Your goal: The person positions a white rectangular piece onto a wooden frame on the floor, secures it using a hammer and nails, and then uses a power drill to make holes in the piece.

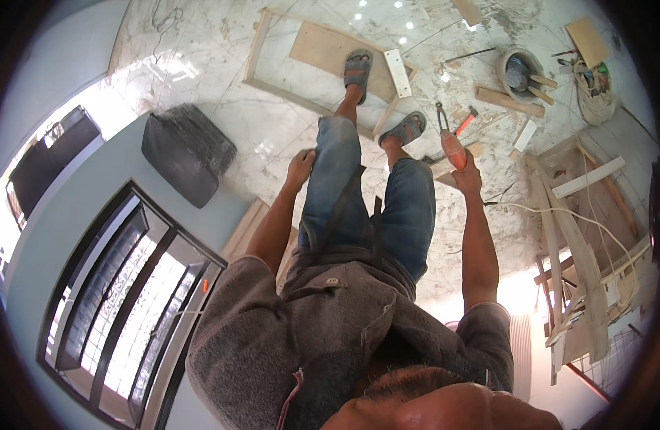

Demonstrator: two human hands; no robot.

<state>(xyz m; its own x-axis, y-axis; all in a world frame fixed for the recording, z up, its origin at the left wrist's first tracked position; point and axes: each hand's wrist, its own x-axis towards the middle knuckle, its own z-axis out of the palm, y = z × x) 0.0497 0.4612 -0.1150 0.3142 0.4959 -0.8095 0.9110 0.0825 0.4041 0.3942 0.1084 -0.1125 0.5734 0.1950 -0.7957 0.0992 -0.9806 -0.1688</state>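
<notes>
My right hand [467, 175] is closed around a tool with a rounded orange-red body [453, 149], held out over the floor beside my right leg. Its exact kind is not clear. Just beyond it are dark metal pincers [442, 118], and I cannot tell whether they touch the orange body. A hammer with a red handle [465, 123] lies close by on the floor. Beside my left knee hangs my left hand [300, 168], fingers curled in, with nothing visible in it. It is nearest to the leg of my blue jeans [330, 179].
A wooden frame [251, 54] with a board lies around my sandalled feet. To the right are a bucket [503, 72], a bag of tools [595, 100], a plank [509, 102] and a wooden structure [588, 272] with a pale cord. A dark padded object [187, 154] stands left.
</notes>
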